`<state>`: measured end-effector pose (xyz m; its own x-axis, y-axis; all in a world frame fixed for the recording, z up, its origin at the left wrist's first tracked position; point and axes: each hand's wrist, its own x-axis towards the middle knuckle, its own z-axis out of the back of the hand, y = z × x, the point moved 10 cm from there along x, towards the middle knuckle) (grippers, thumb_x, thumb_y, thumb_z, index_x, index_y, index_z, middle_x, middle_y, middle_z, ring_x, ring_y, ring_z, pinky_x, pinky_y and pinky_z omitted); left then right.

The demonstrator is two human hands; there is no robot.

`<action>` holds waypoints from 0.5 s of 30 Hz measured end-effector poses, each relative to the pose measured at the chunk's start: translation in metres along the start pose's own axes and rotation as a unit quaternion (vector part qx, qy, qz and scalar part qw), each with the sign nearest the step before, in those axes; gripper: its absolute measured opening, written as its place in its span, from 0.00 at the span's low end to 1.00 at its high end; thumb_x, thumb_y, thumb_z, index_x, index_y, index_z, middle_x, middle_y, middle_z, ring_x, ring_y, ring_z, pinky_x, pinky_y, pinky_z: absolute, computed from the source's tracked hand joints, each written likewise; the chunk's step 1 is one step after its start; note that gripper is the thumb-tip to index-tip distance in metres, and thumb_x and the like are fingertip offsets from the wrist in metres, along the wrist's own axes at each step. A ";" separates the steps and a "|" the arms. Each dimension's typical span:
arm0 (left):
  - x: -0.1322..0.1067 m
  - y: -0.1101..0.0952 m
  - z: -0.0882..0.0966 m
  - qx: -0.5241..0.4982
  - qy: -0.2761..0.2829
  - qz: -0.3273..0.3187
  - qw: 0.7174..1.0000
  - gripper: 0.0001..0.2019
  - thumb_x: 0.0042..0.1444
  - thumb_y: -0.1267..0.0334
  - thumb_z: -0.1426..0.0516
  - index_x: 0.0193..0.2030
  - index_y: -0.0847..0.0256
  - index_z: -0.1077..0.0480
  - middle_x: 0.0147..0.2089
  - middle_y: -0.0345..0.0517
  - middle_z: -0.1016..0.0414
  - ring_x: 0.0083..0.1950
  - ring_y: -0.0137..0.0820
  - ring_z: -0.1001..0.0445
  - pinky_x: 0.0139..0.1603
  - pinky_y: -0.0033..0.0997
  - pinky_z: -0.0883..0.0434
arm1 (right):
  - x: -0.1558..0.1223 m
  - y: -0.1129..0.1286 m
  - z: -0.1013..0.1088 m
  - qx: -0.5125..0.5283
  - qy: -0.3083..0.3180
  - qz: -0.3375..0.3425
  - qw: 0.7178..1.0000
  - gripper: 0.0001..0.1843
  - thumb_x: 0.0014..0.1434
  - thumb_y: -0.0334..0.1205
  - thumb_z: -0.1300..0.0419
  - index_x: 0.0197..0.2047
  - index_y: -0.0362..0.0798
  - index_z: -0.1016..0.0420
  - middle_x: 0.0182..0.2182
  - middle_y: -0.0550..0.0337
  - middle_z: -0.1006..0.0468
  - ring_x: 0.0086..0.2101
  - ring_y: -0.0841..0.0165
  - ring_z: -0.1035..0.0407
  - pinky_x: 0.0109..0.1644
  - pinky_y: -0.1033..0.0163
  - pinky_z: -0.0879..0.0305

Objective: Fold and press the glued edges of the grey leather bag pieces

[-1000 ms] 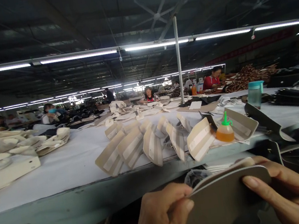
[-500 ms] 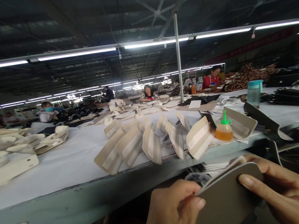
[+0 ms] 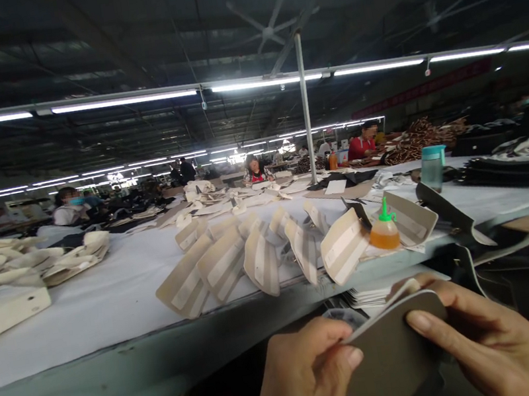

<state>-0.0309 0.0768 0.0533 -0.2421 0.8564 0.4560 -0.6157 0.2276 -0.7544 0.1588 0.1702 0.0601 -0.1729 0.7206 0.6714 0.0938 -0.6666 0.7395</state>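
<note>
Between my two hands, below the table's front edge, is a grey-brown leather-like panel (image 3: 386,366) with a rounded top and a paler layer behind it. My left hand (image 3: 307,372) pinches its left edge between thumb and fingers. At the upper right corner, my right hand (image 3: 486,330) grips the panel, thumb on the near face and fingers behind. The panel's lower part runs out of view. Just beyond, several curved beige pieces (image 3: 259,262) with pale strips stand in rows on the table.
A squeeze bottle (image 3: 385,234) of amber liquid with a green nozzle stands near the front edge of the white-covered table (image 3: 109,296). Behind it are a teal-lidded water bottle (image 3: 434,171) and a metal pole (image 3: 306,111). Beige pieces (image 3: 27,255) pile up at left. Co-workers sit farther back.
The view has turned slightly to the right, so most things sit farther left. Both hands keep their hold on the panel, with little change in grip.
</note>
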 end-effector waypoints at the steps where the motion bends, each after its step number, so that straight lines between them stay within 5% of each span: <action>1: 0.001 -0.001 0.000 0.000 -0.003 -0.002 1.000 0.09 0.55 0.64 0.41 0.37 0.50 0.18 0.32 0.38 0.17 0.34 0.32 0.20 0.37 0.21 0.26 | 0.000 0.003 0.000 0.001 -0.002 0.011 1.000 0.11 0.55 0.46 0.30 0.24 0.53 0.22 0.31 0.63 0.21 0.30 0.68 0.27 0.31 0.72 0.29; 7: 0.008 -0.016 -0.023 0.007 0.045 -0.078 0.996 0.11 0.60 0.64 0.46 0.32 0.57 0.22 0.22 0.38 0.25 0.23 0.28 0.28 0.23 0.22 0.36 | -0.003 0.037 -0.013 -0.067 0.073 0.123 0.987 0.07 0.60 0.36 0.34 0.29 0.53 0.23 0.31 0.65 0.20 0.31 0.69 0.24 0.35 0.72 0.29; 15: 0.001 -0.020 -0.031 0.040 0.005 -0.149 0.988 0.12 0.62 0.65 0.48 0.33 0.60 0.24 0.21 0.39 0.27 0.20 0.27 0.29 0.22 0.22 0.38 | -0.007 0.039 -0.009 -0.088 0.067 0.127 0.986 0.07 0.60 0.37 0.34 0.30 0.54 0.23 0.29 0.67 0.21 0.29 0.70 0.25 0.33 0.74 0.30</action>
<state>0.0046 0.0870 0.0544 -0.0330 0.7618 0.6470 -0.7161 0.4336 -0.5470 0.1552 0.1376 0.0836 -0.2955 0.5025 0.8125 -0.0185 -0.8534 0.5210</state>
